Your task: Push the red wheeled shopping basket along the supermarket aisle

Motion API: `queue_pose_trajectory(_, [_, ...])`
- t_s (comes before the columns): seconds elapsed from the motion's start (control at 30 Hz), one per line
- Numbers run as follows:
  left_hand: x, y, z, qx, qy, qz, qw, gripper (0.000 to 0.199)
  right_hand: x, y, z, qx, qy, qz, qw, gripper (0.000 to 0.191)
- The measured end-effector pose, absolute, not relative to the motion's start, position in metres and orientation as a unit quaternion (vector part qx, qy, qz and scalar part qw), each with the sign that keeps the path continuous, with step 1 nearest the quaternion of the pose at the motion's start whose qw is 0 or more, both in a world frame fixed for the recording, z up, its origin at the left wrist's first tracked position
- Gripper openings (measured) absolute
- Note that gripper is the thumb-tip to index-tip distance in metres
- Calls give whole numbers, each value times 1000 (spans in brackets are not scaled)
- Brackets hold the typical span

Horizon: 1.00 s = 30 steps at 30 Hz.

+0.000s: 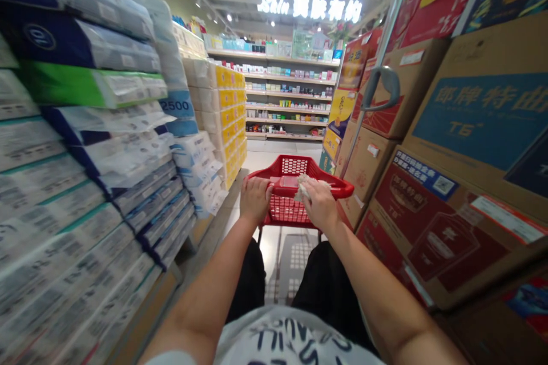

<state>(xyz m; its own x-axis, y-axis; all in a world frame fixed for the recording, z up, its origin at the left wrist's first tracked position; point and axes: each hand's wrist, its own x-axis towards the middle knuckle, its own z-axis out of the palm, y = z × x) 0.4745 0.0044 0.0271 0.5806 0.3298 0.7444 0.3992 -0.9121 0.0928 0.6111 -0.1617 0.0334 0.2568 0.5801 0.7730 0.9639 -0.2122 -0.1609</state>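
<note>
A red shopping cart (287,214) stands right in front of me, with a red handle bar (282,189) across its near side. My left hand (256,199) is closed around the left part of that bar. On the right part lies my right hand (320,204), its fingers bent over a crumpled whitish cloth (305,183) pressed against the bar. Holes in the cart's plastic basket let the floor show through. What the basket contains, if anything, I cannot make out.
Stacked tissue packs (128,131) line the left side, with yellow-and-white packs (229,114) beyond. Cardboard cartons (479,102) are piled close on the right. A thin pole with a grey loop handle (381,88) slants before them. Shelves of small goods (291,85) stand ahead across the aisle.
</note>
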Motion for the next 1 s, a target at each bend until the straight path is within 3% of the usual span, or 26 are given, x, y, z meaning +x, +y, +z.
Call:
queue_pose_trajectory(0.13, [474,8,27,-890,-205,-406,34,31,622,-154,40,-749,-497,-252,359,35])
queue_pose_trajectory(0.3, [472,7,25,-889,-196,-413,29,29,614,-159,19,-717,-499,-328,360,40])
queue_pose_trajectory(0.53, [477,4,21,-873,-218,-434,35,27,617,-140,43,-771,-447,-259,371,25])
queue_pose_trajectory(0.73, [473,0,21,-881,-201,-427,41,27,609,-148,23,-725,-490,-326,358,34])
queue_pose_trajectory(1.0, [472,1,17,-862,-212,-460,41,24,609,-140,36,-747,-491,-289,343,34])
